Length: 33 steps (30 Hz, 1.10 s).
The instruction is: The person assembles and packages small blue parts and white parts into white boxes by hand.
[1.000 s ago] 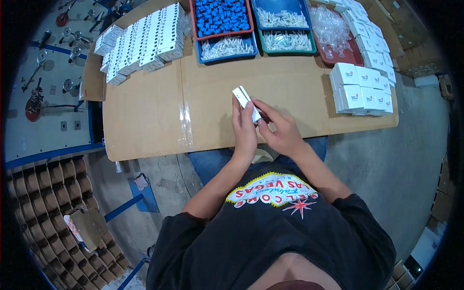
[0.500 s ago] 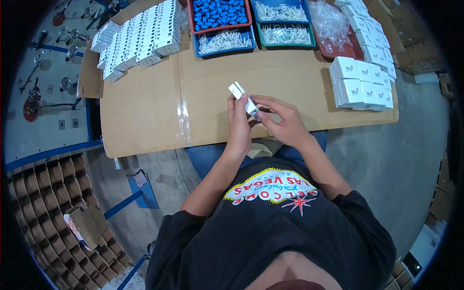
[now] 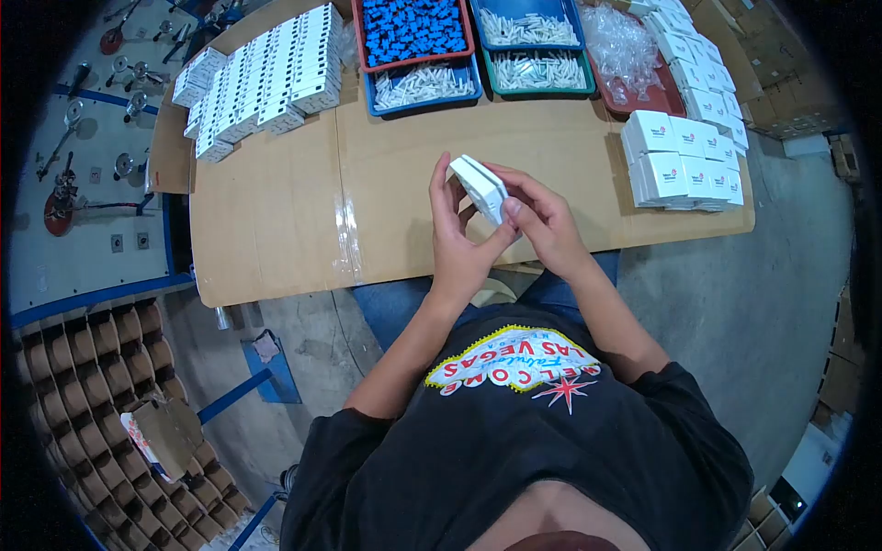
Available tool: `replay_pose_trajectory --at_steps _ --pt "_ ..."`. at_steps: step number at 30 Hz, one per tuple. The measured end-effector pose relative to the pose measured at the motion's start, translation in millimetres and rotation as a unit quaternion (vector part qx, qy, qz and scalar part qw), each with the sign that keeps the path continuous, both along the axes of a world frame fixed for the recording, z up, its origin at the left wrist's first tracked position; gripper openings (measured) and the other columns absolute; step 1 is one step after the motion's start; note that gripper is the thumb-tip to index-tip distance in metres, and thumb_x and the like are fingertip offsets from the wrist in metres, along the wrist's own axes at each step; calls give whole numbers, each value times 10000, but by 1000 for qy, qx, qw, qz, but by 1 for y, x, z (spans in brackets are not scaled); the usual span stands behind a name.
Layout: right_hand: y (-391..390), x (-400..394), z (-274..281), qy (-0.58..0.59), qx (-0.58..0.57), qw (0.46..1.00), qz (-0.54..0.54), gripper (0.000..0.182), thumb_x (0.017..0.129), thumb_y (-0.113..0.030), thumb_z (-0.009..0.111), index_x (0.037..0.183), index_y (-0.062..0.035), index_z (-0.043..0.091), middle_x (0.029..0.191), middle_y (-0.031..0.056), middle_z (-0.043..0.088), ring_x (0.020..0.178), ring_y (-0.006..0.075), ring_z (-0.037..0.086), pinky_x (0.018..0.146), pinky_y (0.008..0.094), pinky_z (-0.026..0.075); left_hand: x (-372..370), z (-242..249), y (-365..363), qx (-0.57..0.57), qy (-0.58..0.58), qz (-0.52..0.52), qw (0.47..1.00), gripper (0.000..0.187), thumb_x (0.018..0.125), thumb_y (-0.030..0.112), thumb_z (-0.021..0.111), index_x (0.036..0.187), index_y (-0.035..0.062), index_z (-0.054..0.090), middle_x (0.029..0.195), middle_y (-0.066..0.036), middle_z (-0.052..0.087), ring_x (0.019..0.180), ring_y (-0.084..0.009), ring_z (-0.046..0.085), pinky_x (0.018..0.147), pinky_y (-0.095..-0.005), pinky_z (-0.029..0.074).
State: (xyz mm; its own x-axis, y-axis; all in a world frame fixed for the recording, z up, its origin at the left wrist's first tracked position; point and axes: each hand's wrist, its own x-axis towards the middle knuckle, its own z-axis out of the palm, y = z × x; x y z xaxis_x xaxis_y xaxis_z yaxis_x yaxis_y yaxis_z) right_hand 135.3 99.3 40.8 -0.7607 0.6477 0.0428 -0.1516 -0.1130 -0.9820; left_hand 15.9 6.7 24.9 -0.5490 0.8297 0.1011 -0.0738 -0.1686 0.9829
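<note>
A white plastic box-like housing is held tilted between my two hands, above the cardboard-covered table near its front edge. My left hand grips it from the left and below, thumb at its lower end. On the right side, my right hand has its fingers wrapped round the housing and its thumb pressed on the lower corner. Its broad white face and one side edge show; the fingers hide the underside and part of the ends.
Stacked white units stand at the back left. Behind are a red tray of blue parts, a blue tray of white pieces, a green tray and a red tray with clear plastic. White boxes are piled at the right.
The housing has been turned so that its broad white face shows instead of its narrow edge. My left thumb has shifted to its lower end, and my right hand has re-gripped along the side.
</note>
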Motion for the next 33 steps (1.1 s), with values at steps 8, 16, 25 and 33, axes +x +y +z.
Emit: replay_pose_trajectory --at_steps 8,16,25,33 --pt "-8 0 -2 6 21 1000 3 481 1043 -176 561 1476 7 459 1469 133 528 1365 218 500 1075 355 458 -4 -8 -1 31 6 -41 999 1062 733 37 813 1578 48 171 1577 -167 352 1427 -301 413 1150 -454 395" --pt "5 2 -4 -18 75 997 4 411 1001 -155 609 1390 -26 576 1371 146 623 1284 257 580 1031 363 479 -9 0 -2 53 -216 -5 975 707 984 185 587 1577 120 207 1439 -225 499 1264 -283 568 1037 -411 492" --pt "-4 -7 -1 -67 321 944 -34 498 868 -85 709 1350 -17 606 1381 177 618 1232 320 625 968 387 541 -6 -2 2 -61 -323 8 944 541 1027 385 510 1466 138 311 1242 -129 563 1012 -236 656 786 -333 571" --pt "-10 -13 -12 -73 363 927 -60 425 859 -71 692 1273 12 640 1312 184 659 1151 324 677 917 379 567 5 -8 0 -90 -333 21 938 518 1015 486 515 1414 180 392 1172 -29 537 1028 -146 570 857 -344 523"
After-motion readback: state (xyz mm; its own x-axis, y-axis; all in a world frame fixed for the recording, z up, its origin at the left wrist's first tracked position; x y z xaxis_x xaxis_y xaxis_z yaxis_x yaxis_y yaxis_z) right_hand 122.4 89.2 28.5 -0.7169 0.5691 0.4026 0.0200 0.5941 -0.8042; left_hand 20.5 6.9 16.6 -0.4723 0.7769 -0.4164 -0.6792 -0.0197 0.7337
